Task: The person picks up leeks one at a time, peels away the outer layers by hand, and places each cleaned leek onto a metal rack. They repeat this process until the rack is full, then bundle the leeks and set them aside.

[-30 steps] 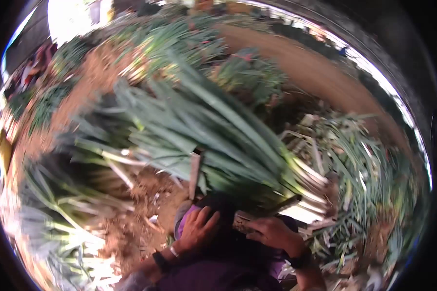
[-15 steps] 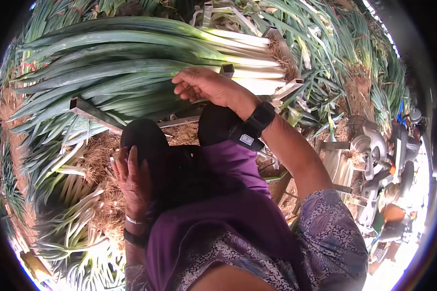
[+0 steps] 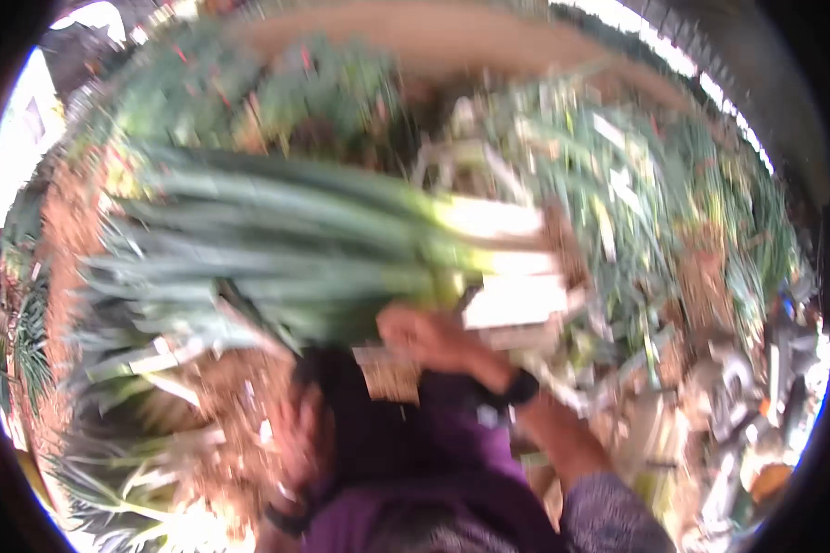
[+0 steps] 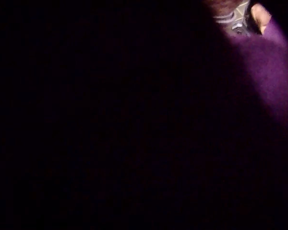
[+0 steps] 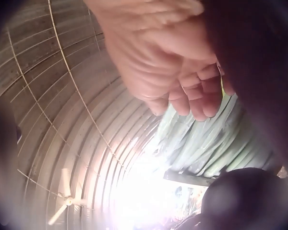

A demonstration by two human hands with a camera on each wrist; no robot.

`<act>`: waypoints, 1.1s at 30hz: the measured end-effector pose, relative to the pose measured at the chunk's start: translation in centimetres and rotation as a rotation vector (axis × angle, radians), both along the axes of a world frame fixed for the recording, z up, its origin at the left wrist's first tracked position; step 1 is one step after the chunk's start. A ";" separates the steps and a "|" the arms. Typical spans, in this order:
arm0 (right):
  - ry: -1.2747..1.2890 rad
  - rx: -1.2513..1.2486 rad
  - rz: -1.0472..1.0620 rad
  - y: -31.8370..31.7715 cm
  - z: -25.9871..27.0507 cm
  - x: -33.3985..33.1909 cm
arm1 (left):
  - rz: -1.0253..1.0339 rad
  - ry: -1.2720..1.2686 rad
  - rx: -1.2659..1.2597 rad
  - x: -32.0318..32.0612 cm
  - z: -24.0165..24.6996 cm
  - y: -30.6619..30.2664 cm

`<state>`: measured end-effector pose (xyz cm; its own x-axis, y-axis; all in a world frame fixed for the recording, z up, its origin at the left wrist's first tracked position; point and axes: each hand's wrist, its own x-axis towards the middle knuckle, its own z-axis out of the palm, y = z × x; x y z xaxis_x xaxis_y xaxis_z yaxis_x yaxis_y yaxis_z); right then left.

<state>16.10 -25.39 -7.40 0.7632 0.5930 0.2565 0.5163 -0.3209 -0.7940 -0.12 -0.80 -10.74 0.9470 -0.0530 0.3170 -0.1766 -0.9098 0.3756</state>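
My right hand is up against the underside of the leek bundle, fingers curled by the leaves; can't tell if it grips. My left hand is a blur against the purple garment, state unclear. The bundle's white ends lie just past my right hand, and loose leeks are farther out.

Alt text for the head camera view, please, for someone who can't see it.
Motion-blurred view down onto a big bundle of leeks lying crosswise, white ends at picture right, with the right hand just below it. The left hand lies by dark clothing; soil and loose leeks surround.
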 end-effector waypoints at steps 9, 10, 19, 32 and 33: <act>-0.022 -0.402 0.248 0.6 1.5 0.6 | -0.062 -0.161 -0.017 1.7 0.8 -0.1; -0.013 -0.402 0.255 0.6 1.5 0.5 | -0.065 -0.168 -0.034 1.5 0.7 0.0; -0.141 -0.598 0.176 1.5 0.8 -0.1 | 0.039 -0.252 -0.171 1.5 4.0 0.3; -0.178 -0.506 0.103 2.3 -0.4 -0.4 | -0.376 -0.797 -0.007 2.0 16.6 -2.4; -0.179 -0.506 0.104 2.3 -0.5 -0.4 | -0.387 -0.801 -0.007 2.0 16.5 -2.5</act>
